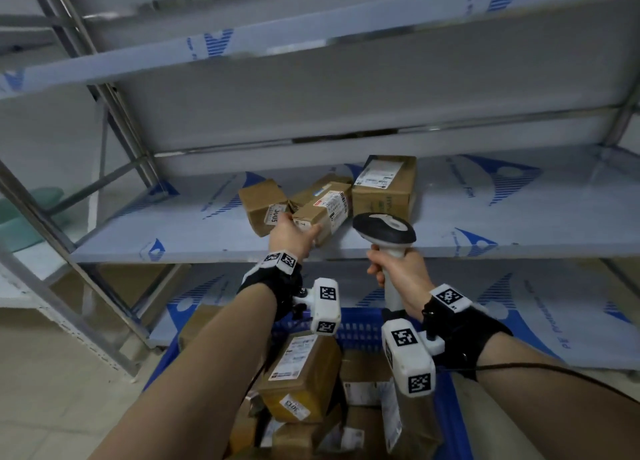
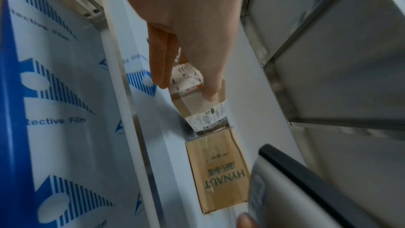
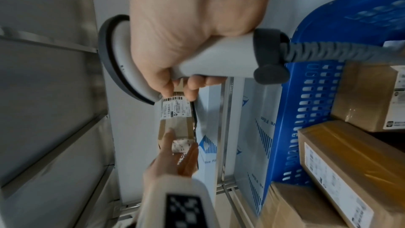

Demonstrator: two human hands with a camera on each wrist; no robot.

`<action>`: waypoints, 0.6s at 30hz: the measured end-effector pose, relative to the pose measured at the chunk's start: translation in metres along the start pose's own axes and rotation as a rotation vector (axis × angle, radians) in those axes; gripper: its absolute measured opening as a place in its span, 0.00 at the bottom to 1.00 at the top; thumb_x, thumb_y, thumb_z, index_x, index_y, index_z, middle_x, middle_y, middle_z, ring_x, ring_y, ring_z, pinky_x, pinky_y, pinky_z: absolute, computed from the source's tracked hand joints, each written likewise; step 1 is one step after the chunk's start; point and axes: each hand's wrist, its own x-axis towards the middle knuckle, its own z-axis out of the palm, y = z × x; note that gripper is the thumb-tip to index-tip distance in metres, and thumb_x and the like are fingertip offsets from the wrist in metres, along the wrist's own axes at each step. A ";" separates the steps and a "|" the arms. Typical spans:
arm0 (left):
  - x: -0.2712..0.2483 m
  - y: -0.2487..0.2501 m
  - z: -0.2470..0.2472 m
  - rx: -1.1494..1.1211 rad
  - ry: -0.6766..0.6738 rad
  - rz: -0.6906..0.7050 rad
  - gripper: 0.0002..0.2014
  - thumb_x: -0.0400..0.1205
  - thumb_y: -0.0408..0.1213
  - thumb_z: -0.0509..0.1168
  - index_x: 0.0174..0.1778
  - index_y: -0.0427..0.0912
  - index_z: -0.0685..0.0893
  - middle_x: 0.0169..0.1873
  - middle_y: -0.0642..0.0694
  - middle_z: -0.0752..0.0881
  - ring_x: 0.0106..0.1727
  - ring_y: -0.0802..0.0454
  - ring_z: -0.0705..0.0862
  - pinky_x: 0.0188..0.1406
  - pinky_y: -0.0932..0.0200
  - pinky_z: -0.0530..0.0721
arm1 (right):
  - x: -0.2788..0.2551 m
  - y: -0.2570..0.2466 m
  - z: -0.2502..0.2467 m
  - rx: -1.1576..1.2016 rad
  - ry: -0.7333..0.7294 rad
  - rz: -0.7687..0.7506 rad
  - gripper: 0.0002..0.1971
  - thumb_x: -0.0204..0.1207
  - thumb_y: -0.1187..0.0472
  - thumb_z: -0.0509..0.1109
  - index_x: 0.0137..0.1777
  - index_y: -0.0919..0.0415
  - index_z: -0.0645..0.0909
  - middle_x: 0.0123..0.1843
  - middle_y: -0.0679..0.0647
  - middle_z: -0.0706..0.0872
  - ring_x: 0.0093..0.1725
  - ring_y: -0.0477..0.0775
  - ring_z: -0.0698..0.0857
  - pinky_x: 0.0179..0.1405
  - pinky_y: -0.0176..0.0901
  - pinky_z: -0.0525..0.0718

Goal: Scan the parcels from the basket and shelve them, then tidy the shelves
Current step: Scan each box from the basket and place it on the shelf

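Note:
My left hand (image 1: 294, 233) reaches onto the middle shelf (image 1: 207, 238) and holds the near end of a small brown labelled parcel (image 1: 323, 214) between thumb and fingers (image 2: 158, 61). The parcel (image 2: 197, 110) lies on the shelf among other boxes: one (image 1: 263, 207) to its left, a taller HYNAUT box (image 1: 384, 186) to its right. My right hand (image 1: 394, 265) grips the handle of a grey and black barcode scanner (image 1: 384, 233), held upright in front of the shelf edge, right of the parcel. Below my arms is the blue basket (image 1: 360, 331) with several parcels (image 1: 301, 373).
The metal rack has shelves wrapped in blue-printed protective film, with bare room right of the HYNAUT box (image 2: 221, 171). An upright post (image 1: 114, 113) stands at the left. The scanner's coiled cable (image 3: 328, 53) trails over the basket rim (image 3: 317, 75).

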 end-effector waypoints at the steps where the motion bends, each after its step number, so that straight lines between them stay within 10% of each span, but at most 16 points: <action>1: 0.006 0.004 0.009 0.009 0.006 -0.013 0.32 0.74 0.50 0.74 0.67 0.37 0.71 0.55 0.41 0.85 0.43 0.46 0.87 0.41 0.55 0.86 | 0.007 0.003 -0.001 -0.004 0.005 0.008 0.07 0.77 0.68 0.72 0.37 0.61 0.82 0.28 0.59 0.81 0.24 0.51 0.74 0.25 0.40 0.72; 5: 0.030 0.011 0.034 0.007 0.008 -0.074 0.34 0.74 0.47 0.76 0.69 0.33 0.71 0.64 0.36 0.82 0.64 0.38 0.81 0.61 0.50 0.80 | 0.028 0.015 -0.006 -0.017 0.000 0.034 0.07 0.76 0.67 0.72 0.37 0.61 0.82 0.28 0.59 0.82 0.24 0.50 0.74 0.25 0.40 0.73; 18: 0.025 -0.001 0.037 -0.322 -0.233 -0.089 0.17 0.80 0.23 0.65 0.66 0.29 0.77 0.52 0.38 0.84 0.47 0.43 0.87 0.46 0.54 0.90 | 0.034 0.030 -0.019 -0.099 -0.018 0.079 0.08 0.77 0.65 0.72 0.36 0.64 0.82 0.29 0.58 0.82 0.23 0.49 0.75 0.23 0.38 0.75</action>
